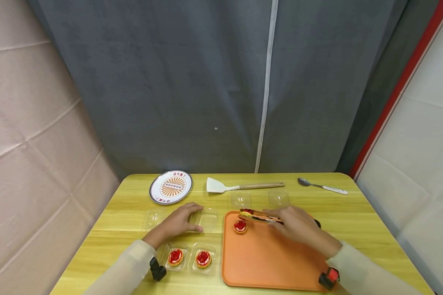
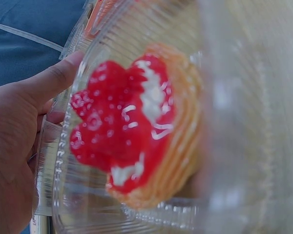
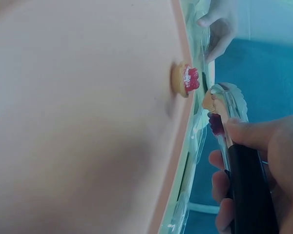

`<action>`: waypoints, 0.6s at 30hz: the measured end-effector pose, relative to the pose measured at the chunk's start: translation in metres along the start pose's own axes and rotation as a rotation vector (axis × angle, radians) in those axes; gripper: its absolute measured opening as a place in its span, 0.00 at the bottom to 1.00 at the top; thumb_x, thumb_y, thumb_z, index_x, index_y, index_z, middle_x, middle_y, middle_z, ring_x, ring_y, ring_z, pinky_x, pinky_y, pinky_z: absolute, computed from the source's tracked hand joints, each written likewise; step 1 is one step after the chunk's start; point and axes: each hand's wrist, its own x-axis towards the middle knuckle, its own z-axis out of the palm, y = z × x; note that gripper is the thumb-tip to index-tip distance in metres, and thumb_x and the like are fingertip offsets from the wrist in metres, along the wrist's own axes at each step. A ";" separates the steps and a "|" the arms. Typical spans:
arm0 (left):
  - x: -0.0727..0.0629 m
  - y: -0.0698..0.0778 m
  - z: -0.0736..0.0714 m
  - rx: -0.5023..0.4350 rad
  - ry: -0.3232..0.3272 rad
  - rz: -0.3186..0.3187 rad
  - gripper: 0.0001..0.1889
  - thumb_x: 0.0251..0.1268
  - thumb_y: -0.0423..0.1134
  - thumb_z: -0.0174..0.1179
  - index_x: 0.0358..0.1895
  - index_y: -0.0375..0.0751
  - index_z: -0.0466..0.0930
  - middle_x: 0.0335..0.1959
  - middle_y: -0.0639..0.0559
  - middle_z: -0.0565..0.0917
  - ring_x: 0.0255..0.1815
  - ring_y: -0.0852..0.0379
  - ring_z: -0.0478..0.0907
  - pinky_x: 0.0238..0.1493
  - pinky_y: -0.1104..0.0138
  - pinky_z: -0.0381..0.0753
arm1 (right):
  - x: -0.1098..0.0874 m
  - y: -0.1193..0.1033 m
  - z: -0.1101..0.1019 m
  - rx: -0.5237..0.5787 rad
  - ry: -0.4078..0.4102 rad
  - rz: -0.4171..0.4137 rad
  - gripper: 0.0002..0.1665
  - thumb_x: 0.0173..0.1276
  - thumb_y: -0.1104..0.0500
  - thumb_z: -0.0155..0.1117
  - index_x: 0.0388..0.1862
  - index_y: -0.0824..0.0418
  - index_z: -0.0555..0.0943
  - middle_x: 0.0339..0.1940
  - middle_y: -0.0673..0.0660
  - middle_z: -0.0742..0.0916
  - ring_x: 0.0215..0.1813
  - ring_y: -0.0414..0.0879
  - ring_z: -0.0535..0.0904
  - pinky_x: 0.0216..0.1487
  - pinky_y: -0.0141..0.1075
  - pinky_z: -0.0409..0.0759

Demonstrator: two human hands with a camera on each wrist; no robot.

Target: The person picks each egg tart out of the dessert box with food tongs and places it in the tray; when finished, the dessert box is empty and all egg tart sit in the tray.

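My right hand (image 1: 295, 225) grips the black handles of metal tongs (image 3: 254, 190) above the orange tray's far side. Between the tong tips is a small tart (image 3: 216, 122) with dark red topping, partly hidden by the metal. Another red-topped tart (image 1: 240, 226) sits on the tray (image 1: 269, 262) near its far left corner. Left of the tray, my left hand (image 1: 179, 221) has its thumb and fingers spread apart beside a clear plastic container (image 1: 208, 220); whether it touches the container I cannot tell. Two tarts (image 1: 175, 257) (image 1: 203, 259) sit in clear containers nearer me.
A patterned plate (image 1: 172, 187) lies at the back left of the wooden table (image 1: 129, 221). A white spatula (image 1: 217, 186) with a wooden handle and a spoon (image 1: 323, 187) lie along the back. Two clear plastic pieces (image 1: 241, 200) (image 1: 278, 198) stand behind the tray, another (image 1: 155, 219) at the left.
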 end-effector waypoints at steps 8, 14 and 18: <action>0.000 0.000 0.000 -0.014 0.001 0.014 0.44 0.54 0.58 0.77 0.72 0.40 0.74 0.68 0.46 0.77 0.70 0.44 0.73 0.73 0.47 0.71 | -0.016 0.013 0.001 -0.010 -0.006 0.020 0.25 0.69 0.52 0.73 0.65 0.46 0.85 0.28 0.44 0.87 0.19 0.32 0.58 0.21 0.29 0.60; 0.000 0.002 0.000 -0.013 -0.001 0.001 0.44 0.54 0.58 0.76 0.72 0.40 0.74 0.69 0.46 0.77 0.71 0.44 0.72 0.73 0.47 0.71 | -0.025 0.021 0.004 -0.026 -0.027 0.059 0.24 0.71 0.50 0.71 0.65 0.48 0.84 0.20 0.38 0.76 0.17 0.33 0.56 0.21 0.29 0.60; 0.000 0.001 0.000 -0.005 0.002 -0.003 0.44 0.53 0.58 0.77 0.72 0.40 0.74 0.68 0.47 0.77 0.71 0.44 0.72 0.73 0.47 0.71 | -0.031 0.025 0.005 -0.040 -0.013 0.063 0.25 0.71 0.49 0.71 0.66 0.47 0.84 0.25 0.42 0.84 0.16 0.32 0.55 0.19 0.29 0.57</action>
